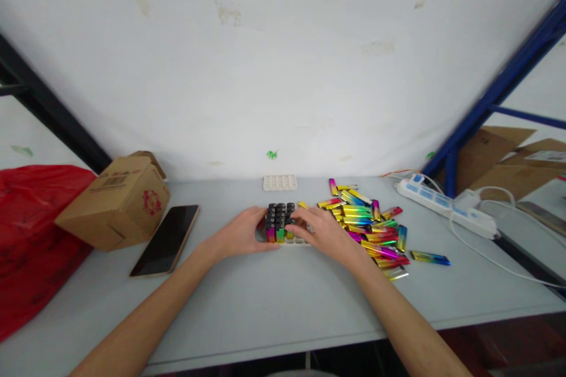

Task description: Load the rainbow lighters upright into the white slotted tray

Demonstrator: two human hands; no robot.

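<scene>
Lighters (276, 219) with black tops and shiny rainbow bodies stand upright in close rows in a white tray (302, 242) with compartments. My left hand (242, 232) is closed around the tray's left end, its thumb along the front edge and its fingers partly hidden behind the lighters. Over the tray's right part is my right hand (326, 232). Its thumb and fingers pinch the top of a lighter (290, 221) at the right of the rows. Right of that hand, a loose pile of shiny multicoloured lighters (358, 217) lies on the table.
A second white tray (280, 182) lies near the wall. On the left are a dark phone (167, 240), a cardboard box (117, 203) and a red plastic bag (39, 235). A white power strip (446, 206) with cables lies at the right of the grey table (265, 306).
</scene>
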